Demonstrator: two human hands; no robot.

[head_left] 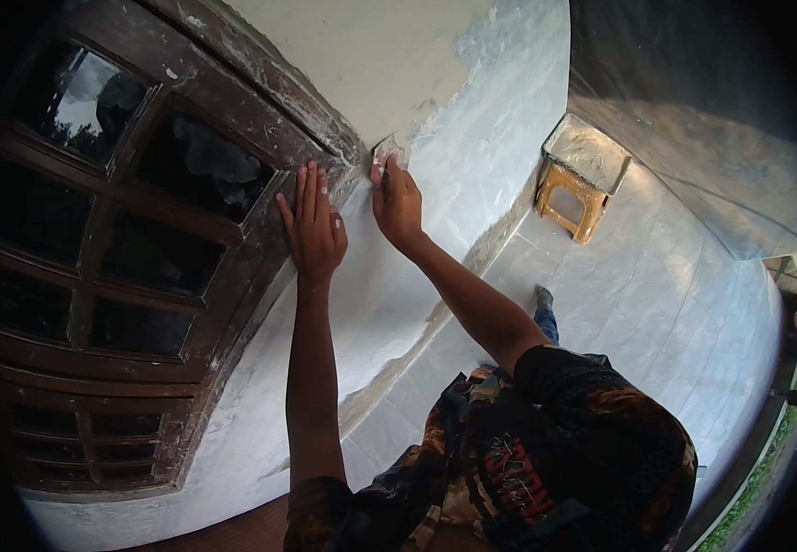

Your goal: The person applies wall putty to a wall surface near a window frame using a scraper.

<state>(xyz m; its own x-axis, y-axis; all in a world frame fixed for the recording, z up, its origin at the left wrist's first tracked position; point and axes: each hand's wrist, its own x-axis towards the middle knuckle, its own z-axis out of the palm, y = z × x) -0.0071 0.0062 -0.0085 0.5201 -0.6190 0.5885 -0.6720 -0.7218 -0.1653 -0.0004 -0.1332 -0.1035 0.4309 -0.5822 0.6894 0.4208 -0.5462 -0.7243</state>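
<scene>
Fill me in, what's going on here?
A person is working at a wall beside a dark wooden window frame. The right hand grips a small scraper at the wall by the frame's corner; the left hand rests on the frame, fingers extended. The wall's whitish coat meets a beige area at a ragged edge. A tray of pale paste sits on a yellow stool on the tiled floor.

Upper centre: open wall (486, 106) right of the right hand (398, 210); left hand (314, 230) and window frame (233, 305) crowd its left. Upper right, a stool (591, 213) obstructs the floor (628, 276), depth hard to judge.
</scene>
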